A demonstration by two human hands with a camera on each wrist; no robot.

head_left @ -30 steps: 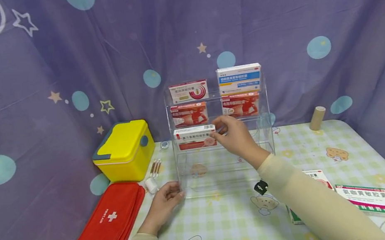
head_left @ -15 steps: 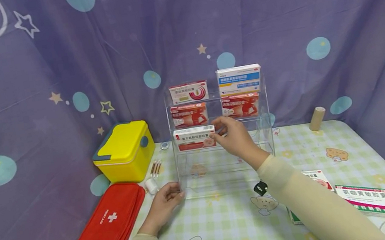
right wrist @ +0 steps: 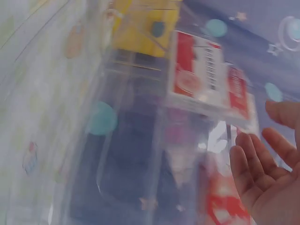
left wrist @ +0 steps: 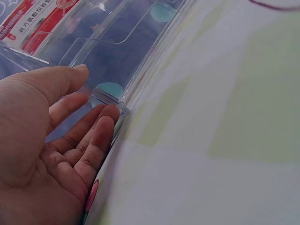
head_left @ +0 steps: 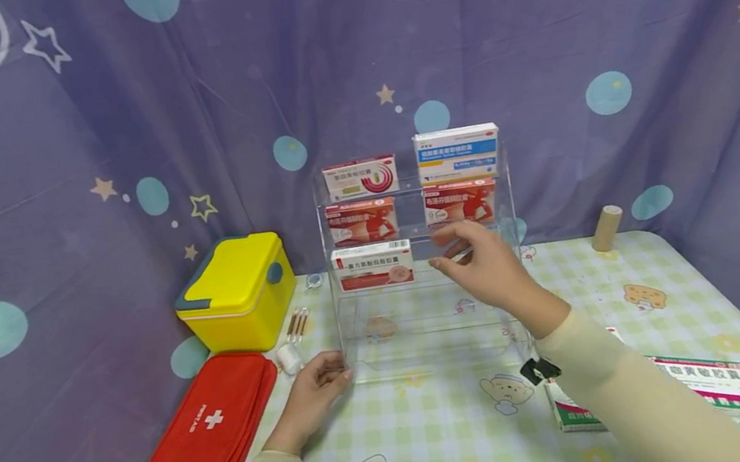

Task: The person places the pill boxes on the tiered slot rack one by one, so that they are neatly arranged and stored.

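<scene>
A: Which step is in hand?
B: Likely stocking the rack. The person's left hand (head_left: 313,401) has loosely bent fingers against the lower left corner of the clear plastic tiered rack (head_left: 422,331); whether it grips cannot be told. The white-and-red cardboard medicine box (head_left: 372,266) sits at the left of the third tier down. Just right of it, apart, is the right hand (head_left: 488,269), fingers relaxed, holding nothing.
A: The next move?
B: It probably calls for reaching the white, green and pink cardboard box (head_left: 718,376), near right, without jarring the rack.
A: Surface and room?
B: The green-checked surface (head_left: 440,446) carries a red zippered first-aid pouch (head_left: 209,434) at left, a yellow plastic case (head_left: 240,284) beyond, and a brown cardboard tube (head_left: 606,229) far right. A purple star-printed curtain (head_left: 174,92) hangs behind.
</scene>
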